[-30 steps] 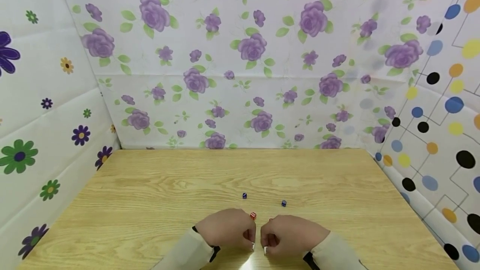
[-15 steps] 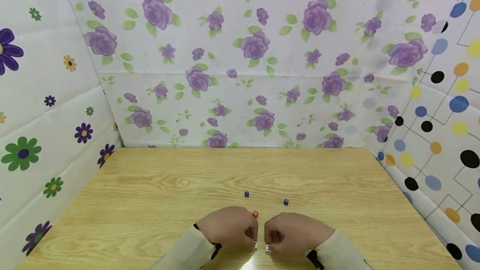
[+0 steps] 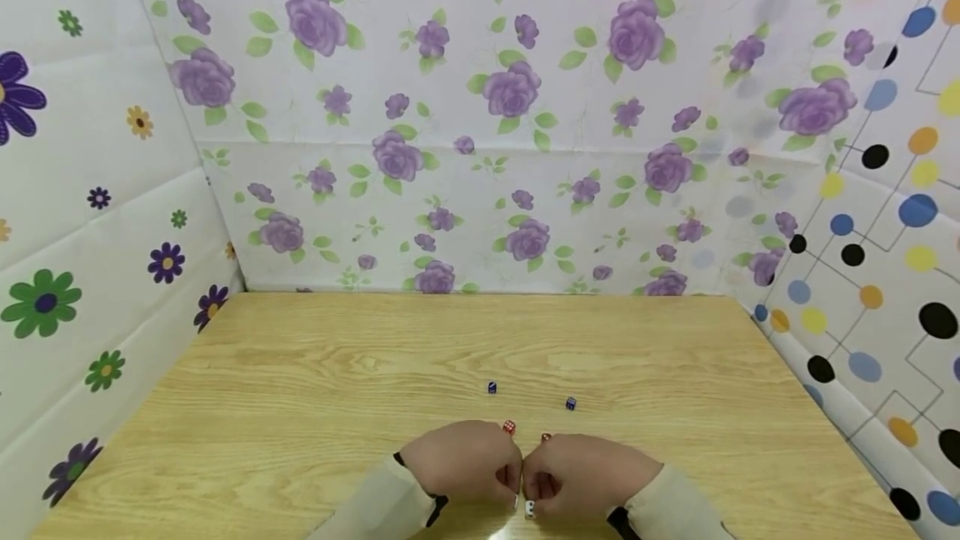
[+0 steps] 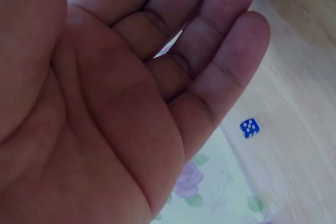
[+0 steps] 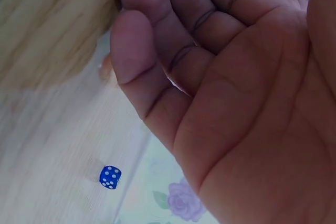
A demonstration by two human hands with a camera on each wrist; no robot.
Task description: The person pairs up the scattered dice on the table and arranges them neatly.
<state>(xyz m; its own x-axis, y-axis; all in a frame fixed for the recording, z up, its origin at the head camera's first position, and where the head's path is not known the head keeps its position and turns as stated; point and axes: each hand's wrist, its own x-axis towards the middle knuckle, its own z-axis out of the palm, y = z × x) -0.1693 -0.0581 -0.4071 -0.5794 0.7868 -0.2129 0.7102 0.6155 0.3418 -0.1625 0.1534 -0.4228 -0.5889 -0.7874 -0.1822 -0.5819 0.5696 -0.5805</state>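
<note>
In the head view my left hand (image 3: 467, 465) is low on the table, pinching a small white die (image 3: 515, 502) at its fingertips. Facing it, my right hand (image 3: 592, 477) pinches another white die (image 3: 530, 509), its dark pips showing. The two hands meet or nearly meet at the knuckles, with a narrow gap between the dice. One red die (image 3: 509, 427) lies just beyond my left knuckles; a second red die (image 3: 546, 437) is partly hidden behind the right hand. Both wrist views show curled fingers and palm, but the pinched dice are out of sight there.
Farther back on the wooden table (image 3: 337, 357) lie two blue dice, a left blue die (image 3: 492, 387) and a right blue die (image 3: 571, 403). A flowered cloth (image 3: 450, 107) hangs behind the table, with patterned cloths at both sides.
The hands drew slightly apart half a second ago and have since come closer together, bringing the two white dice nearer each other. The red and blue dice have stayed put.
</note>
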